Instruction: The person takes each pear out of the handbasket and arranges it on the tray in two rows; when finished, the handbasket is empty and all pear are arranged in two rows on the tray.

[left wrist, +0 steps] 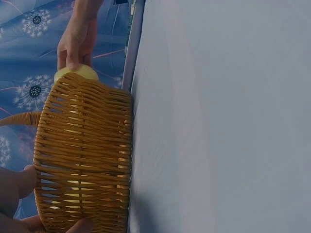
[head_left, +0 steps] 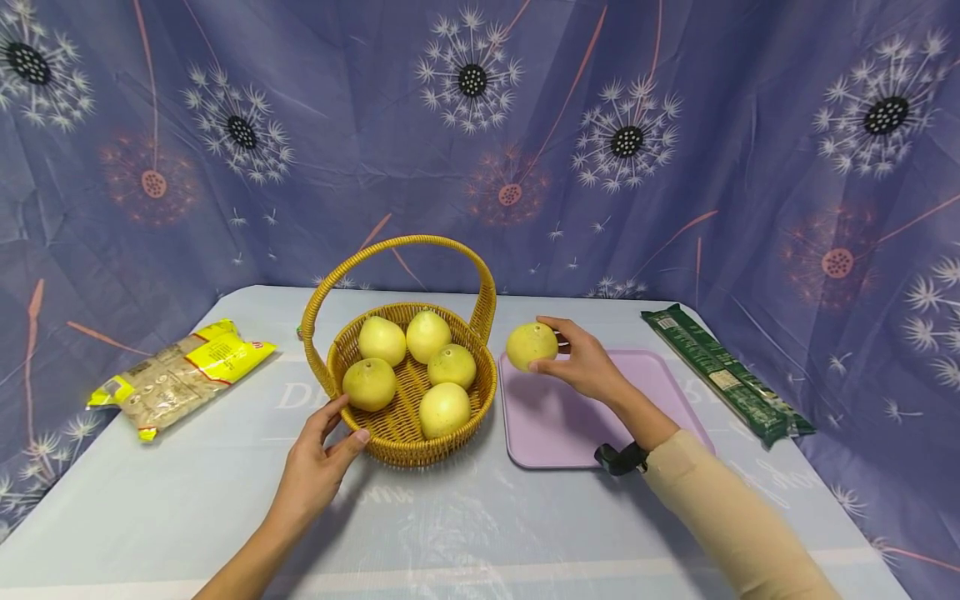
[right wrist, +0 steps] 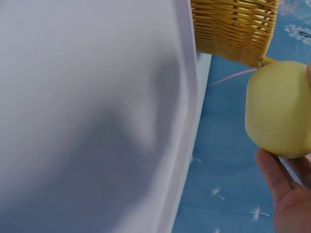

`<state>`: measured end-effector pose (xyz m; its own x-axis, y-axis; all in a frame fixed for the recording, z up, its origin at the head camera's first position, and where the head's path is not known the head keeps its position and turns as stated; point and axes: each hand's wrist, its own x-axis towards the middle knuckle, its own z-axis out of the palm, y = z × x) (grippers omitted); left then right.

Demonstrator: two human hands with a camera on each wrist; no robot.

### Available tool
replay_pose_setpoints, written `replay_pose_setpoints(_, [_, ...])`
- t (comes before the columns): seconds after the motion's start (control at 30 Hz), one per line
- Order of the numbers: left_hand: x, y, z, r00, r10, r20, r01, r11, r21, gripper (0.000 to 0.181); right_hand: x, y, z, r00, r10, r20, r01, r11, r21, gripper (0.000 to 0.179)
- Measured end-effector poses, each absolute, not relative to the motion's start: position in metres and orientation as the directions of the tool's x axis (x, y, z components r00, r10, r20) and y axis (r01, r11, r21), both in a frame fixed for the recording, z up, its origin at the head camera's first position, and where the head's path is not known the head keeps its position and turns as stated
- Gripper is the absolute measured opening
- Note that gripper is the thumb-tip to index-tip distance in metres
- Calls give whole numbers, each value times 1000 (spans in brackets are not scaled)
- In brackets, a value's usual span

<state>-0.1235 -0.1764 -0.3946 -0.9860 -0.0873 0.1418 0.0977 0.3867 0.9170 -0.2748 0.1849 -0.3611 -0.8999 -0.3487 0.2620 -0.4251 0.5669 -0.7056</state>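
Dandelion-print curtain [head_left: 352,125] in the bkgd, then a whitish tbl [head_left: 217,508]. Golden wicker basket [head_left: 411,450] sits approx mid-tbl, lilac tray [head_left: 551,429] just to its R. Yellow-trimmed bag [head_left: 183,379] over on the L, green pkg [head_left: 712,367] on the far R. L hand [head_left: 318,458] has thumb & fingers spread, touching the basket's near-L rim. R hand [head_left: 588,362] is gripping 1 yellowish fruit [head_left: 531,346] up by the tray's back-L corner; 5 other fruits [head_left: 445,410] are in the basket.

1. My right sleeve [head_left: 738,521] is plain beige, long, ending near the wrist [head_left: 647,423].
2. A black strap [head_left: 626,460] sits just beyond its cuff [head_left: 666,454], one end curling outward.
3. My left hand [head_left: 321,454] and forearm [head_left: 251,557] are bare.
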Motion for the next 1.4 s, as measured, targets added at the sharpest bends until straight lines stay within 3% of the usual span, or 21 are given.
replay_pose_setpoints(0.47, [-124, -177, -395, -986, -86, 141, 96, 391, 915, 62, -292, 179, -377, -957, -225, 182, -285, 616, -734, 80])
replay_pose_setpoints(1.4, [-124, -176, -395, -985, -85, 152, 108, 389, 915, 61, -301, 177, -388, -977, -191, 94, -205, 726, -656, 76])
